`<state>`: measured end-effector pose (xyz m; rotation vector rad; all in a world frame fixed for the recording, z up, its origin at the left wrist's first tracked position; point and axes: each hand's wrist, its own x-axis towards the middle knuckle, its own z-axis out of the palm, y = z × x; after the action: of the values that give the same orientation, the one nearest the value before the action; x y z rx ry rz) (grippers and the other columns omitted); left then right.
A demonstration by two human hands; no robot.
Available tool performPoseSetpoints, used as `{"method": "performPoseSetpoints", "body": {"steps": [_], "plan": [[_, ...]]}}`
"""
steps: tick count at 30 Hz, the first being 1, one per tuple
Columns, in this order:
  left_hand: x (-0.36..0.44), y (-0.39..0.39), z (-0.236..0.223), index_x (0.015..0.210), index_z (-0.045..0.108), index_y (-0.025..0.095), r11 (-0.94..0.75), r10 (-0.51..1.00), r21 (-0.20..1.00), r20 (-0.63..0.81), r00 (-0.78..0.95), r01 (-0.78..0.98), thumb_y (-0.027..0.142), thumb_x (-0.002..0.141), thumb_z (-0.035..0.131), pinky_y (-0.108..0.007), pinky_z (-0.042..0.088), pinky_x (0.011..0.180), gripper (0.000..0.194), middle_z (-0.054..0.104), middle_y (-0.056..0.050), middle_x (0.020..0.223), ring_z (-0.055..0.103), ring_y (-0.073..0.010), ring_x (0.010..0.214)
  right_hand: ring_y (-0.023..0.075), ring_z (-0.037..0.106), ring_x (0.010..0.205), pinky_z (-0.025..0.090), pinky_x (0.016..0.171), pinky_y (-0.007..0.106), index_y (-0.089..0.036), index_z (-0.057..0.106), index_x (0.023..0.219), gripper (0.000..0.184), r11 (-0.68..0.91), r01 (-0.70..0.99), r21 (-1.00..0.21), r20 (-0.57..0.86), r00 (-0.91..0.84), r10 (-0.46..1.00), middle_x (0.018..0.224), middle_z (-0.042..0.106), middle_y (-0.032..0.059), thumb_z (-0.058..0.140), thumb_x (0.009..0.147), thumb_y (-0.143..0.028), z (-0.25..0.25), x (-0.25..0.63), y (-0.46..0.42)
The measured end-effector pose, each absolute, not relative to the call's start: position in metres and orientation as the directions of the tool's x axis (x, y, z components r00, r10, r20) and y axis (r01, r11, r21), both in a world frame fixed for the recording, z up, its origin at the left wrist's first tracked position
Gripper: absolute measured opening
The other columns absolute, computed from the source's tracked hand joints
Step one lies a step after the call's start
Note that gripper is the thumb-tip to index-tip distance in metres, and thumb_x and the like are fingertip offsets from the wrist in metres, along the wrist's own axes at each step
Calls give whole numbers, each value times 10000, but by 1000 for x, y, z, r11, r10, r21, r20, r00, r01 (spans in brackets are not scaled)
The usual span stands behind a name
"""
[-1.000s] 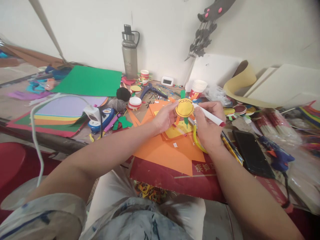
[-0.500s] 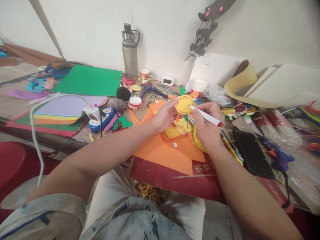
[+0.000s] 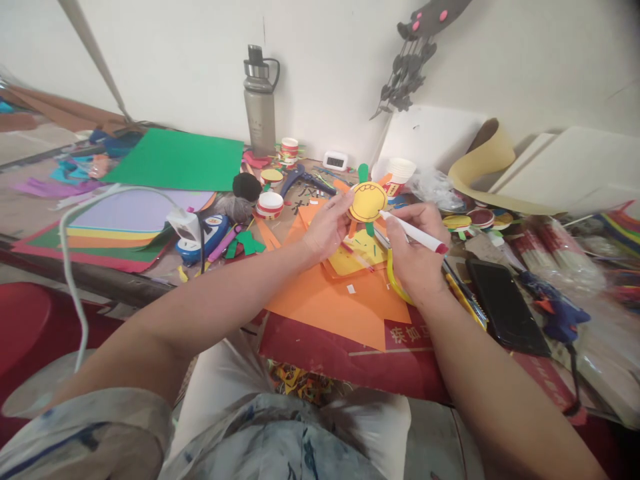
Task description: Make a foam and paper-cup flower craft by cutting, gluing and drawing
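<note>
Disc, lines already inked, is finger-held by left hand, pen gripped by right hand; what's left is unclear.

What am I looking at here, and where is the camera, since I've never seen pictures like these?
There's no machine: these are a person's own bare hands, seen by a camera worn on the head, looking forward and down. The left hand holds a yellow disc with dark lines drawn on it and green and orange strips sticking out. The right hand holds a white marker, its tip at the disc's edge. Beneath them lie orange sheets. A green sheet lies to the left, a black phone to the right, and a grey bottle stands at the back.
</note>
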<state>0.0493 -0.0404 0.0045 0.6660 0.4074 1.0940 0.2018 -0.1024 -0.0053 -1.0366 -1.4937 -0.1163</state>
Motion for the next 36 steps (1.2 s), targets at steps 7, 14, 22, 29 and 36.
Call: {"method": "performPoseSetpoints", "body": {"steps": [7,14,22,29,36], "plan": [[50,-41,8,1191,788,158,278,905,703,38,425,-655,496,1019,743,-279,608,914,382,843,-77,963,806,-196,1025,182,682,732,546,692,349,-247,640,989,168,573,625,-530,803,154,576,836,729,4,683,1011,-408,-6,202,-103],[50,-36,-3,1139,794,153,255,903,738,50,428,-625,507,1008,754,-255,577,817,379,787,-48,851,748,-142,809,198,695,749,552,721,370,-254,643,973,107,568,646,-511,798,111,592,845,727,3,704,980,-341,-7,202,-104],[51,-35,-6,1077,801,183,204,913,764,77,401,-612,458,1014,752,-257,549,799,287,767,-38,857,724,-146,837,197,674,711,556,698,364,-267,635,913,79,553,686,-473,796,63,602,809,735,-2,688,940,-319,-1,196,-107],[51,-38,-4,1089,804,190,205,912,772,73,404,-602,496,1005,757,-245,538,777,321,750,-27,826,708,-136,819,208,685,728,559,699,372,-271,644,906,81,553,705,-444,813,58,579,813,748,6,691,939,-328,-2,196,-107],[50,-45,4,875,741,162,239,911,774,31,412,-586,519,995,765,-212,379,539,377,568,30,613,515,-74,554,202,700,741,573,716,364,-268,665,941,49,587,688,-427,823,28,567,849,752,5,703,938,-297,-6,196,-106]]}}
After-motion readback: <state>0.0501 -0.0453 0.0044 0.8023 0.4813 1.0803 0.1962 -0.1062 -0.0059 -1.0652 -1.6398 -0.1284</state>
